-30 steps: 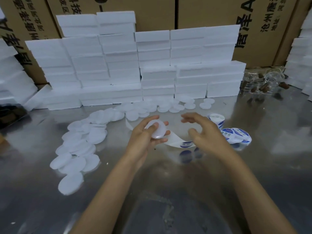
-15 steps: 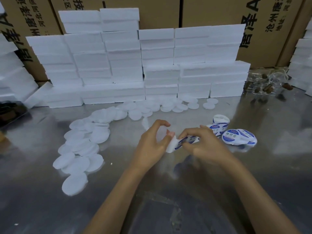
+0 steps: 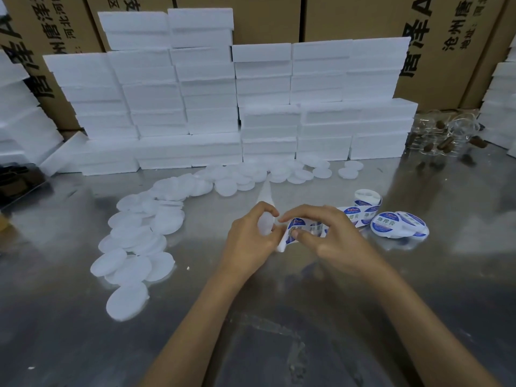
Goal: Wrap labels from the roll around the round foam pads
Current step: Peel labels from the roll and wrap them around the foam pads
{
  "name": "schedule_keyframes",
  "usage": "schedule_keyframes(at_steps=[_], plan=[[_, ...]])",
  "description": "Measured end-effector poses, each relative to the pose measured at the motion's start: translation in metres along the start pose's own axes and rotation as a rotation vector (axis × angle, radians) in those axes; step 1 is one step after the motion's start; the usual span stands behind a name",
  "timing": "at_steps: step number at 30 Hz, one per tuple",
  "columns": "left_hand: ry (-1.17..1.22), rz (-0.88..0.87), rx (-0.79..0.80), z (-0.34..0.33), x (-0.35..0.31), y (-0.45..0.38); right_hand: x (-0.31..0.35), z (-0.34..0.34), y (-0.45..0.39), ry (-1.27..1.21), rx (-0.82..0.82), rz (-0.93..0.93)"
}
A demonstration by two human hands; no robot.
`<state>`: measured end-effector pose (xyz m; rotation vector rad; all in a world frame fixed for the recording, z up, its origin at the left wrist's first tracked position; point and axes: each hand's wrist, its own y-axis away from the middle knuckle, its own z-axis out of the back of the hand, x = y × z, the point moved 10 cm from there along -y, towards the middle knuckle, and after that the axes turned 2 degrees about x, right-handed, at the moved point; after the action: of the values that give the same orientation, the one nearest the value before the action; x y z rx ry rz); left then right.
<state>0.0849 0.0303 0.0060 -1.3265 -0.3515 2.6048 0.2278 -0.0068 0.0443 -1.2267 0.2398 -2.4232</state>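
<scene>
foam pad (image 3: 265, 225) in left hand (image 3: 248, 244) grip

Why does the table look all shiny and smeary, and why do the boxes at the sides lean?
Head view: the metal table mirrors the room's light, so pale glare and a dim reflection of the foam blocks spread over it; the wide lens bends the edges, so the cardboard boxes lean; the left hand and right hand look fairly sharp.

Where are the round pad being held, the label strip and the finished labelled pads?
round pad (image 3: 265, 225), head view, its face.
label strip (image 3: 352, 216), head view, mid strip.
finished labelled pads (image 3: 384, 223), head view, top label.
</scene>
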Motion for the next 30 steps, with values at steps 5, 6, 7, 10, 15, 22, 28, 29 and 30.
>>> schedule_keyframes(at_steps=[5,6,7,10,15,22,28,29,30], plan=[[-0.109,0.011,0.018,-0.001,0.005,-0.002,0.000,0.001,-0.001,-0.130,0.005,-0.010],[-0.141,0.010,0.023,-0.001,0.006,-0.002,-0.001,0.000,-0.001,-0.143,0.014,-0.015],[-0.179,0.008,0.024,-0.001,0.007,-0.002,-0.002,0.001,-0.001,-0.143,0.018,-0.023],[-0.299,0.009,-0.009,0.004,0.008,-0.003,-0.004,0.006,-0.002,-0.151,-0.007,-0.050],[-0.483,-0.025,-0.023,0.010,0.005,-0.001,-0.001,0.023,-0.003,-0.313,-0.085,-0.005],[0.159,0.047,-0.222,0.036,-0.004,0.001,-0.011,0.032,-0.002,-0.551,-0.231,-0.066],[1.127,0.246,-0.013,0.006,-0.015,-0.001,-0.005,0.027,0.000,-0.571,-0.334,-0.066],[1.235,0.283,0.025,-0.001,-0.016,0.001,-0.004,0.026,0.000,-0.576,-0.338,-0.060],[1.315,0.316,0.066,-0.007,-0.017,0.004,-0.002,0.025,0.000,-0.578,-0.340,-0.053]])
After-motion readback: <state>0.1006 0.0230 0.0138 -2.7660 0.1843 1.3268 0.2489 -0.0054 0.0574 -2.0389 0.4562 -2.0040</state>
